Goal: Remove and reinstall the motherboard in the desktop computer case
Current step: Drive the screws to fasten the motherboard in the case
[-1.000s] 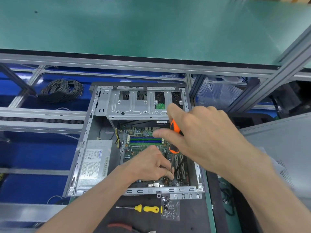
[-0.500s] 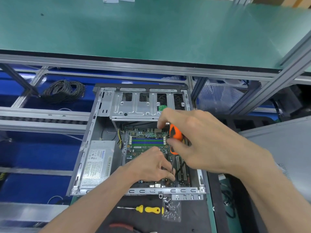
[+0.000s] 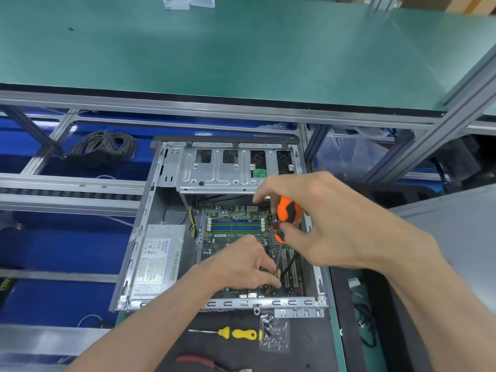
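The open desktop case (image 3: 139,237) lies on its side in front of me. Inside it sits the green motherboard (image 3: 236,226) with blue memory slots. My right hand (image 3: 330,224) grips the orange and black handle of a screwdriver (image 3: 288,214); its shaft runs down toward the board's near right part. My left hand (image 3: 241,267) rests on the board with its fingertips pinching the screwdriver shaft near the tip. The tip and whatever it meets are hidden by my fingers.
A grey power supply (image 3: 158,261) fills the case's left side, a metal drive cage (image 3: 228,170) its far end. On the black mat lie a yellow screwdriver (image 3: 236,333), a small bag of screws (image 3: 273,332) and red pliers (image 3: 204,362). A coil of black cable (image 3: 104,149) lies at the far left.
My right hand's fingers have shifted round the orange handle, index finger lifted off and extended. The left hand stays at the shaft. The view has drifted slightly.
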Available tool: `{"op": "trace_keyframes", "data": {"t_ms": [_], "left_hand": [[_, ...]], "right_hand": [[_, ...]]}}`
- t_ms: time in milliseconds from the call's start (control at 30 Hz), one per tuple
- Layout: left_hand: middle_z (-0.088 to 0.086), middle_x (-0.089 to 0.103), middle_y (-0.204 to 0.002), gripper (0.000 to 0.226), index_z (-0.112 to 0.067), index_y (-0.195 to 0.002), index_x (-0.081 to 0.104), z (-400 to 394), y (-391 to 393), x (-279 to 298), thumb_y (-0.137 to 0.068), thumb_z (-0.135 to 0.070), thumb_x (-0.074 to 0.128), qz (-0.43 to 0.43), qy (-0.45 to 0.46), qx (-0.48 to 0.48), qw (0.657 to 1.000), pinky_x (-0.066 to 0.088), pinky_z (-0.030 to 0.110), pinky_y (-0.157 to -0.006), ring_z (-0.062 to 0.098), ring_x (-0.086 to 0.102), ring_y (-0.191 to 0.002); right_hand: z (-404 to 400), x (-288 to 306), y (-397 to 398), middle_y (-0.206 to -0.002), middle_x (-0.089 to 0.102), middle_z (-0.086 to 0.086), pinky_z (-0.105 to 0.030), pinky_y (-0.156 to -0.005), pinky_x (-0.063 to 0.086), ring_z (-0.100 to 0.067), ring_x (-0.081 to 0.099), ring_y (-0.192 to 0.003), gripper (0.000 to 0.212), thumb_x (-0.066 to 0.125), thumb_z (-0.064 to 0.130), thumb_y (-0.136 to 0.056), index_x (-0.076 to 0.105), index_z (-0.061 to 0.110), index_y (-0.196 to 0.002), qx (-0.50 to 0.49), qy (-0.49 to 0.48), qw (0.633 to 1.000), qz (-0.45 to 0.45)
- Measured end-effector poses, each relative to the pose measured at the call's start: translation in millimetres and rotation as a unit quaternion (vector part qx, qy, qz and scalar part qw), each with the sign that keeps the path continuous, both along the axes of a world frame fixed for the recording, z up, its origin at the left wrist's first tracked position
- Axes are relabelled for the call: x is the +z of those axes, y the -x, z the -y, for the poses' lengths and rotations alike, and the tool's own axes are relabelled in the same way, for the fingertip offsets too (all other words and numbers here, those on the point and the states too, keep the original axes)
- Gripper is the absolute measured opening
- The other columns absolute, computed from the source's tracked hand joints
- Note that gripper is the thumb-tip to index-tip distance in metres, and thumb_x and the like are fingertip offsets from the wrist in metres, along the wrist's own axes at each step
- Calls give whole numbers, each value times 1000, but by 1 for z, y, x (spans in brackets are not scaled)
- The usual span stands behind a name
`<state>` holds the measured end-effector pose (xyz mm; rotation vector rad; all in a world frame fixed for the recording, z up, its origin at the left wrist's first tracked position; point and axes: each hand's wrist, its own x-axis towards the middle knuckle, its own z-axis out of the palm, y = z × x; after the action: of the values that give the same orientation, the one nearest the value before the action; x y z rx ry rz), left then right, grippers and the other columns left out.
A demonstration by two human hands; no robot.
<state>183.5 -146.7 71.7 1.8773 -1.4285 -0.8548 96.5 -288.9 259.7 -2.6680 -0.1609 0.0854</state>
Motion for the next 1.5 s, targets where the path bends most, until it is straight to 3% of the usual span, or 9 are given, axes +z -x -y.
{"op": "trace_keyframes", "data": {"t_ms": [100,233,367,533,767,967,1200,1367,1500], "left_hand": [[12,70,-61,31,-13,-82,81,3,0,1,-86,-41,70,2,10,-3,1000,35,26,-50,21,40,-46],[12,71,-65,30,-14,-83,82,0,0,3,-85,-42,72,0,16,1,1000,31,19,-49,24,46,-48],[8,74,-70,34,-18,-85,82,0,1,3,-84,-49,69,14,2,-9,1000,45,32,-61,26,60,-58],[-4,75,-72,20,-48,-99,72,-2,3,3,-79,-46,74,-69,0,54,996,51,29,-61,23,60,-61],[-4,77,-78,10,-33,-90,77,-4,1,6,-80,-33,79,-86,9,43,995,52,46,-64,33,67,-69],[-8,77,-80,15,-47,-85,73,-3,1,7,-79,-35,78,-70,-25,49,996,54,49,-77,37,67,-83],[-14,76,-77,21,-51,-94,70,-5,3,7,-80,-39,80,-30,-16,38,999,50,50,-79,36,67,-85],[-26,74,-82,16,-48,-82,73,-3,3,9,-80,-34,80,-48,-41,56,996,53,41,-81,19,71,-86],[-21,75,-81,18,-46,-80,73,-4,6,6,-78,-30,82,-62,-40,68,995,51,40,-74,22,70,-79]], "right_hand": [[-4,-4,-5,-73,49,10,-36,-59,43,-22,44,-64,36,40,63,-95,37,28,-90,-66,217,971,77],[-2,-2,-6,-71,48,14,-33,-65,42,-4,50,-66,12,59,37,-95,50,29,-98,-2,99,994,37],[5,8,-3,-93,58,14,-34,-70,50,-7,58,-81,42,63,3,-77,59,32,-108,51,-13,998,-39],[-5,-4,-5,-78,56,10,-35,-61,44,-20,51,-68,33,37,67,-94,40,34,-90,-14,159,986,55],[0,2,-9,-78,56,10,-21,-62,43,-6,53,-73,34,62,12,-81,55,33,-107,46,-15,999,-18],[-16,-5,-13,-66,49,1,-34,-56,32,-33,48,-61,39,44,61,-96,36,25,-82,-46,256,957,125],[-1,8,-12,-93,63,12,-34,-74,49,-8,54,-81,28,59,18,-82,61,30,-107,65,25,997,-38],[-8,-3,-13,-65,38,2,-36,-57,34,-27,35,-61,33,46,57,-97,40,26,-89,-23,218,972,86],[-5,-4,-15,-77,55,0,-41,-65,51,-30,54,-73,13,55,36,-94,51,25,-97,48,118,991,49]]}}
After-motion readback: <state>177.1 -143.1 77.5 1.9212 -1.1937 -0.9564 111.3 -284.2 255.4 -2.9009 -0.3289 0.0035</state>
